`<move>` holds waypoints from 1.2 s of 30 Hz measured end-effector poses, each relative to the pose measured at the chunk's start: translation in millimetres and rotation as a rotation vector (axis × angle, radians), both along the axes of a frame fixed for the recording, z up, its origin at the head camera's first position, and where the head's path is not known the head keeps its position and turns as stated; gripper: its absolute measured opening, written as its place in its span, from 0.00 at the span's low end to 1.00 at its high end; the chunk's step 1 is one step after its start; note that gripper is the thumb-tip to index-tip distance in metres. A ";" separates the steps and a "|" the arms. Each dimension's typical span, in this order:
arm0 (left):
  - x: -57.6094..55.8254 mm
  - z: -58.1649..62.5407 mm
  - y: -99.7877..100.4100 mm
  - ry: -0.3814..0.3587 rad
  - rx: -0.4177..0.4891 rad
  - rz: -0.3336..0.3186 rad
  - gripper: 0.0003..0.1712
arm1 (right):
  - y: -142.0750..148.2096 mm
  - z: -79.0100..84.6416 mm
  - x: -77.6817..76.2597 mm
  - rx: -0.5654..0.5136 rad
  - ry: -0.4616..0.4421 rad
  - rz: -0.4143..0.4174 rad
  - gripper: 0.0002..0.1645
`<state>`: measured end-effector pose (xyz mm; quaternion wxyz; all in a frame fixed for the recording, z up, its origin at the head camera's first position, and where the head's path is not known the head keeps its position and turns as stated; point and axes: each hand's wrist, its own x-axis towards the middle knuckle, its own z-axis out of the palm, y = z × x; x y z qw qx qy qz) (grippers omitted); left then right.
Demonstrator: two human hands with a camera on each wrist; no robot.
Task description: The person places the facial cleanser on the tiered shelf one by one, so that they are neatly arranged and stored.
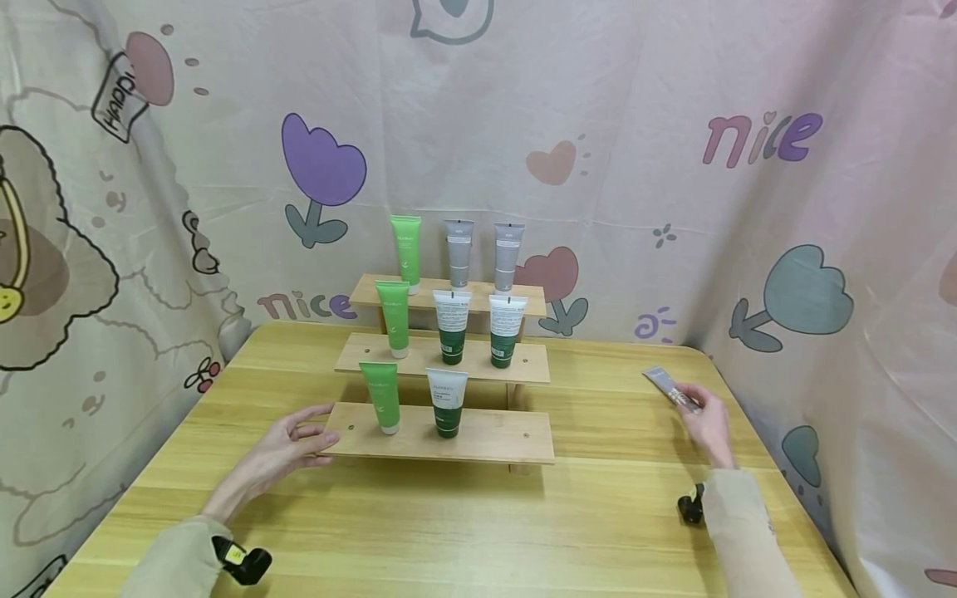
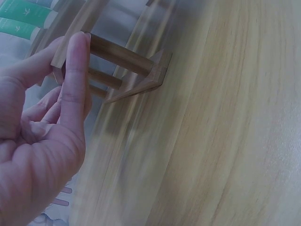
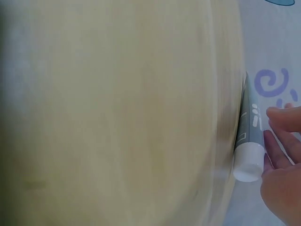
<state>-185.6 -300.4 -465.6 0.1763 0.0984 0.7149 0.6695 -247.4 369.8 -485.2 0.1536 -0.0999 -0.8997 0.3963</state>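
Note:
A three-tier wooden display stand [image 1: 478, 447] stands on the table. At its lowest tier's left end my left hand [image 1: 287, 453] pinches the board between thumb and fingers; the left wrist view shows the hand [image 2: 51, 122] at the board's corner. To the right, a grey squeeze tube [image 1: 661, 384] with a white cap lies on the table. My right hand [image 1: 706, 419] is beside this tube, fingers extended near its cap end. In the right wrist view the thumb stands apart from the tube [image 3: 250, 125]; whether the other fingers touch it is hard to tell.
On the bottom tier stand a green tube [image 1: 383, 397] and a white-and-green tube [image 1: 447, 403]. The middle tier bears a green tube [image 1: 394, 318] and two white-and-green ones; the top has a green tube [image 1: 407, 253] and two grey ones. A patterned curtain [image 1: 628, 66] hangs behind.

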 end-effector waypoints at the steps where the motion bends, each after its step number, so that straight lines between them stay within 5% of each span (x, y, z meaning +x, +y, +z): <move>1: 0.0 0.1 0.1 -0.001 -0.001 0.002 0.45 | 0.5 0.0 0.2 0.002 -0.010 0.005 0.23; 15: -0.8 -0.9 0.1 -0.005 -0.006 0.015 0.46 | -0.2 2.0 -1.1 0.007 -0.077 0.033 0.24; 29: -0.3 -0.6 0.3 -0.008 -0.010 0.013 0.46 | -0.6 -1.8 -4.4 -0.080 0.025 0.088 0.22; 36: -0.7 -1.0 0.1 -0.006 -0.006 0.005 0.46 | 2.2 0.2 -2.6 0.020 -0.078 0.130 0.24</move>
